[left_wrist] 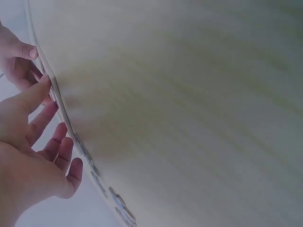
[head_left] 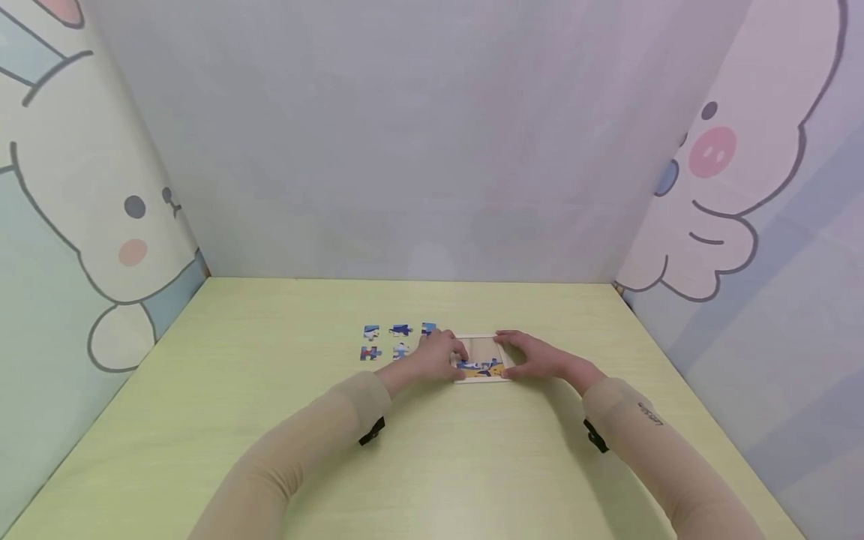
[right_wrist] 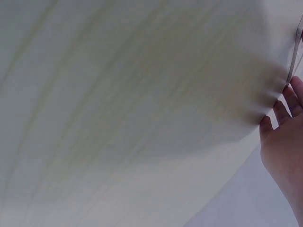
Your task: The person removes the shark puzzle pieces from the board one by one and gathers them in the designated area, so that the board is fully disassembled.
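Beige sleeves (head_left: 317, 435) fill the near foreground, reaching out over the pale green tabletop (head_left: 236, 360). Toward its far middle lies a small puzzle tray (head_left: 481, 358), partly filled along its near edge. Both hands rest on the tray with relaxed, fairly straight fingers: the left hand (head_left: 440, 358) on its left edge, the right hand (head_left: 533, 356) on its right edge. Five loose puzzle pieces (head_left: 398, 341) sit in two rows just left of the tray, beside the left hand.
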A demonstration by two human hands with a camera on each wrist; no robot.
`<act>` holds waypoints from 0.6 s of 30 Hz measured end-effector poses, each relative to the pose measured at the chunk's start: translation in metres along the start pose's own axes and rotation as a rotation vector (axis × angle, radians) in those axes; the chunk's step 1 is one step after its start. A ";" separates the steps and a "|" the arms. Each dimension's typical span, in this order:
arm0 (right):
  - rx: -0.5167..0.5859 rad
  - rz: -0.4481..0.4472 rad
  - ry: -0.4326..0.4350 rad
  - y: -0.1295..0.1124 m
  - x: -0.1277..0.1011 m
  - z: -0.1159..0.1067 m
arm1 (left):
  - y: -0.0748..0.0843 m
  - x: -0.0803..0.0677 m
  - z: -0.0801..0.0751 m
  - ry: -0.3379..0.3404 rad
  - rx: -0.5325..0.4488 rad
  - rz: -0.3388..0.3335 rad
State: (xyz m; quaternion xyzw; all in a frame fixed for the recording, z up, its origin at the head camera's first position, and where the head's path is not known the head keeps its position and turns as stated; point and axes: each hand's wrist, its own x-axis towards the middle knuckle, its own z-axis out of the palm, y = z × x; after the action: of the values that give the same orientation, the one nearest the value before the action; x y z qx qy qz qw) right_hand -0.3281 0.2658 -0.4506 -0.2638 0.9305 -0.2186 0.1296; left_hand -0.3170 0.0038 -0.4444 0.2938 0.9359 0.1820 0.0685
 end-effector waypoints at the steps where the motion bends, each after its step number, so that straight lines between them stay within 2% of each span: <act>1: 0.001 0.004 -0.002 -0.001 0.000 0.000 | 0.001 0.000 0.000 -0.002 0.002 -0.004; 5: -0.015 0.025 0.014 -0.005 0.001 0.000 | 0.002 0.000 0.000 -0.011 -0.011 -0.020; 10: -0.076 0.044 0.099 -0.018 0.005 0.007 | 0.001 0.000 0.000 -0.012 -0.031 -0.018; 14: -0.149 0.098 0.147 -0.027 0.009 0.013 | 0.002 0.001 -0.001 -0.013 -0.041 -0.020; 18: -0.172 0.140 0.161 -0.029 0.012 0.015 | 0.001 0.001 -0.001 -0.014 -0.057 -0.020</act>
State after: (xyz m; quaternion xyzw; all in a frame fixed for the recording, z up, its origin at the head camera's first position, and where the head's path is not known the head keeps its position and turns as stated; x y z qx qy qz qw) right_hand -0.3197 0.2318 -0.4514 -0.1901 0.9693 -0.1486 0.0464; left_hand -0.3172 0.0048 -0.4429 0.2836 0.9327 0.2059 0.0852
